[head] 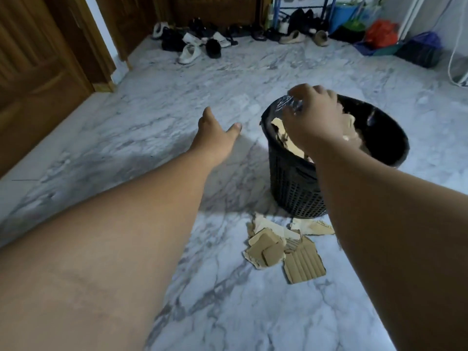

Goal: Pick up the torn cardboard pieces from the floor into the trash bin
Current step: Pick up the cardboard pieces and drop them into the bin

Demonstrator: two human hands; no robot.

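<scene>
Hands: left hand (212,138) relaxed, holding nothing, at the trash bin's (291,188) 9 o'clock; right hand (312,117) over the bin, fingers curled round a crinkled clear film (290,103).
Cardboard pieces (283,249): heaped on the floor (152,110) at the bin's 6 o'clock; more inside.
Around: shoes (197,44) at 12 o'clock, bags (381,34) at 1 o'clock.
Room: veined marble floor; wooden door (38,72) at 10 o'clock.

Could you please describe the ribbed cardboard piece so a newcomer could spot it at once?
Find the black mesh trash bin on the marble floor. Torn cardboard pieces lie piled on its near side. The ribbed piece sits at the pile's near right corner, its face all parallel ridges beside smoother neighbours.
</scene>
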